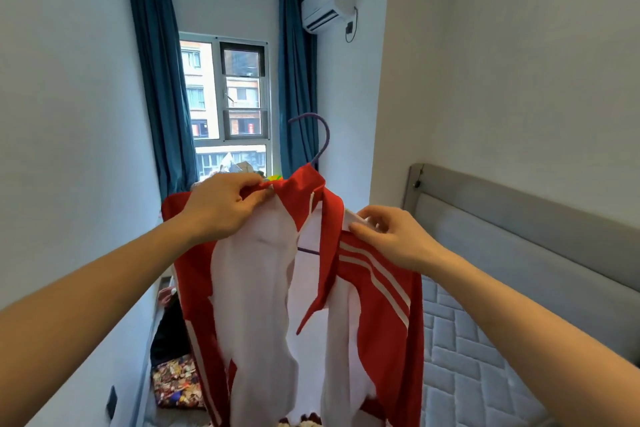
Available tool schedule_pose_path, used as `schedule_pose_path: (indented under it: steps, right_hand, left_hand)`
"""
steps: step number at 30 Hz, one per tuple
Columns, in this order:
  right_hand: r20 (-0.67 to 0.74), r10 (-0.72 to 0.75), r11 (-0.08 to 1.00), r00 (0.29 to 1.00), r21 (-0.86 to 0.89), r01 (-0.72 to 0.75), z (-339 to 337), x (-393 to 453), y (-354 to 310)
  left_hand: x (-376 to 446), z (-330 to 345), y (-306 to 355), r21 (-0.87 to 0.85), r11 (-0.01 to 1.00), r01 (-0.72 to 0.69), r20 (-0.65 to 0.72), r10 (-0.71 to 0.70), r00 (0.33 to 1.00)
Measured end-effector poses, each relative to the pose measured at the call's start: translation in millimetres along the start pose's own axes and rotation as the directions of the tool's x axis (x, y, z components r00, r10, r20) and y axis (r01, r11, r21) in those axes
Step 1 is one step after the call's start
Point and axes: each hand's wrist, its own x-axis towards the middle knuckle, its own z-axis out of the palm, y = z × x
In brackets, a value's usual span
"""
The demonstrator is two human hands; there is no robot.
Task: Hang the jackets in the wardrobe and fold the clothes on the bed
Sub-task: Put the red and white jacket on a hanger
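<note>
A red and white jacket (381, 315) with white stripes on the shoulder hangs in front of me on a purple hanger (320, 139). The hanger's hook sticks up above the red collar and its bar shows in the open front. My left hand (221, 204) pinches the jacket's left front edge near the collar. At the right shoulder, my right hand (391, 236) pinches the white lining edge. The jacket's front is open and its lower part runs out of view at the bottom.
A bed with a quilted grey mattress (485, 357) and grey headboard (519, 229) lies to the right. A window (228, 104) with blue curtains (162, 90) faces me. Dark and patterned clothes (173, 381) lie low on the left by the wall.
</note>
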Motion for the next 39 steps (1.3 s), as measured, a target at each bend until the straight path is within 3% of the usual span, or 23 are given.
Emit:
schedule_pose_path:
  steps: [4, 12, 19, 23, 27, 30, 35, 39]
  right_hand:
    - [-0.03, 0.083, 0.996, 0.996, -0.006, -0.084, -7.6, -12.5, 16.3]
    - [-0.235, 0.172, 0.98, 0.957, 0.134, -0.144, -1.9, -34.4, 26.0]
    - [-0.15, 0.165, 0.981, 0.975, 0.126, -0.146, -4.5, -41.7, 21.6]
    - [-0.207, 0.184, 0.974, 0.961, 0.168, -0.151, -9.2, -50.8, 26.6]
    - [-0.241, 0.199, 0.975, 0.95, 0.148, -0.167, -12.7, -59.1, 32.0]
    - [-0.266, 0.169, 0.981, 0.949, 0.139, -0.136, -13.9, -62.1, 23.2]
    - [-0.271, 0.193, 0.98, 0.943, 0.108, -0.169, -17.5, -71.7, 17.5]
    - [-0.288, 0.218, 0.974, 0.932, 0.117, -0.192, -24.1, -80.5, 21.0]
  left_hand:
    - [-3.3, 6.6, -4.8, -0.063, 0.998, 0.026, -0.018, -0.028, 0.999]
    - [2.1, 15.6, 10.2, -0.144, 0.99, -0.012, 0.128, 0.03, 0.991]
    - [0.4, 20.9, 45.0, -0.127, 0.991, -0.044, 0.086, 0.056, 0.995]
    - [1.2, 14.5, 56.6, -0.136, 0.99, -0.042, 0.135, 0.06, 0.989]
    - [-9.7, 12.6, 69.4, -0.151, 0.983, -0.107, 0.018, 0.111, 0.994]
    - [-18.3, 24.0, 87.1, -0.148, 0.984, -0.101, 0.135, 0.122, 0.983]
    - [-9.5, 33.7, 92.3, -0.213, 0.976, -0.039, 0.208, 0.085, 0.975]
    - [-2.5, 42.8, 101.9, -0.294, 0.95, -0.108, 0.153, 0.158, 0.976]
